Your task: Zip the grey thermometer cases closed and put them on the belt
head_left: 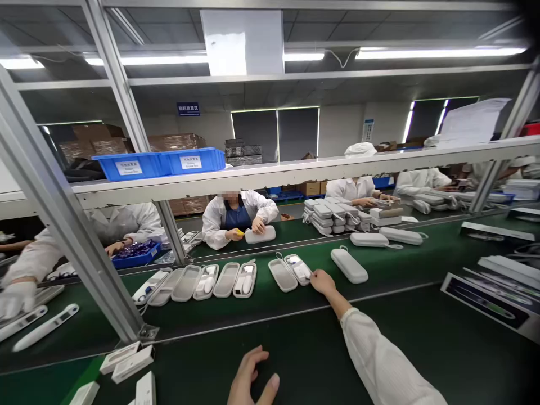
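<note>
My right hand reaches out over the green belt and touches the edge of an open grey case that holds a white device. A closed grey case lies just right of it. My left hand rests open on the dark near table, fingers spread, holding nothing. Further left on the belt lies a row of several more open cases.
A slanted metal frame post stands at the left. Small white boxes lie near my left side. People in white coats work across the belt beside a stack of grey cases. Flat boxes lie at right. Blue bins sit on the shelf.
</note>
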{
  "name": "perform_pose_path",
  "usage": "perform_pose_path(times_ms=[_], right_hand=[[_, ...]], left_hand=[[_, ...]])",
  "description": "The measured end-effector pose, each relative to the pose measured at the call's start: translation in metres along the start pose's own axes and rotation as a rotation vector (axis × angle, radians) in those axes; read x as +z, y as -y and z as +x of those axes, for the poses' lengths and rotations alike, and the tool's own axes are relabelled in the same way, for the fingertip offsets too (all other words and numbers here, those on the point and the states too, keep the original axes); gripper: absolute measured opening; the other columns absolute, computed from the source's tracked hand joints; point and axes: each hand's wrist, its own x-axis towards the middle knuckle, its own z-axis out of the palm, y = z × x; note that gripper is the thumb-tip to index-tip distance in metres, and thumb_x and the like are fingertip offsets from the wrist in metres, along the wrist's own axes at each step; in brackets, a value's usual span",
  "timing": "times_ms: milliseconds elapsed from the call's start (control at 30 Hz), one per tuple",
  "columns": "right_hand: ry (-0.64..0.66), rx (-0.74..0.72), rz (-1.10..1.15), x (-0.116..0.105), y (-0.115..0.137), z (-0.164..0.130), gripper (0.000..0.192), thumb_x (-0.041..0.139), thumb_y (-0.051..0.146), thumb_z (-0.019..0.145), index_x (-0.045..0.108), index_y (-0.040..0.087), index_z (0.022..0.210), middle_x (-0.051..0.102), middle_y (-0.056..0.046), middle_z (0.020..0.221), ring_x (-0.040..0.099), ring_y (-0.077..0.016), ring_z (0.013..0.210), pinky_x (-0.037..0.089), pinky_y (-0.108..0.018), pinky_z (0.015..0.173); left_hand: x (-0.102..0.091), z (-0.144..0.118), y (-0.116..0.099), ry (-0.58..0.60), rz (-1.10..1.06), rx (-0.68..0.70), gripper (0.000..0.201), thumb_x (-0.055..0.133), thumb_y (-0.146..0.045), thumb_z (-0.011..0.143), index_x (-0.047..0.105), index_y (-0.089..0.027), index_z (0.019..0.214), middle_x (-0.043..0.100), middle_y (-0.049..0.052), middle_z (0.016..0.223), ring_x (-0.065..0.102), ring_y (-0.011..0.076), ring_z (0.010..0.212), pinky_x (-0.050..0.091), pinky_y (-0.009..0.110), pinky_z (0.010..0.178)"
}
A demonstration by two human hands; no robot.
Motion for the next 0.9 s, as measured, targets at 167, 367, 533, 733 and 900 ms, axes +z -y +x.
perform_pose_path(times_ms=[167, 367, 533, 733, 900], right_hand=[[0.096, 0.113, 0.338, 0.000, 0.014, -0.015, 0.020, 0.059, 0.032, 0.097, 0.061, 0.013, 0.092, 0.067, -0.002, 0.080, 0.068, -0.0139, 0.068, 0.058, -0.030, 0.068], [0.209, 0.048, 0.740, -0.008, 0.037, -0.090, 0.017, 0.048, 0.018, 0.097, 0.043, 0.020, 0.081, 0.059, 0.000, 0.056, 0.069, -0.0140, 0.056, 0.059, -0.024, 0.059], [0.383, -0.115, 0.825, 0.000, 0.055, -0.172, 0.009, 0.046, 0.021, 0.092, 0.045, 0.021, 0.082, 0.058, 0.002, 0.055, 0.067, -0.0162, 0.050, 0.053, -0.023, 0.046], [0.147, -0.648, 0.428, 0.014, 0.066, -0.242, 0.007, 0.055, 0.021, 0.080, 0.049, 0.022, 0.077, 0.055, 0.002, 0.067, 0.060, -0.0156, 0.056, 0.049, -0.026, 0.051], [0.148, -0.758, 0.678, 0.032, 0.067, -0.270, 0.023, 0.045, 0.033, 0.097, 0.056, 0.021, 0.114, 0.060, -0.009, 0.102, 0.061, -0.0163, 0.070, 0.054, -0.031, 0.062]], left_hand=[[-0.001, 0.007, 0.000, 0.024, -0.281, -0.116, 0.061, 0.067, -0.070, 0.072, 0.070, -0.022, 0.110, 0.063, 0.014, 0.131, 0.053, 0.0344, 0.129, 0.046, 0.042, 0.105], [0.006, 0.023, -0.001, -0.003, -0.505, -0.175, 0.062, 0.078, -0.068, 0.062, 0.074, -0.017, 0.097, 0.071, 0.016, 0.113, 0.061, 0.0350, 0.120, 0.045, 0.044, 0.108], [0.011, 0.017, -0.030, 0.025, -0.961, -0.162, 0.055, 0.077, -0.058, 0.075, 0.071, -0.017, 0.111, 0.072, 0.017, 0.117, 0.064, 0.0307, 0.118, 0.044, 0.045, 0.109], [-0.014, -0.003, -0.049, -0.028, -1.347, -0.105, 0.043, 0.070, -0.052, 0.084, 0.069, -0.022, 0.115, 0.071, 0.011, 0.122, 0.064, 0.0295, 0.116, 0.052, 0.044, 0.100], [-0.027, -0.002, -0.055, -0.318, -1.283, -0.154, 0.033, 0.073, -0.031, 0.084, 0.067, -0.017, 0.113, 0.074, 0.009, 0.106, 0.070, 0.0240, 0.097, 0.056, 0.036, 0.089]])
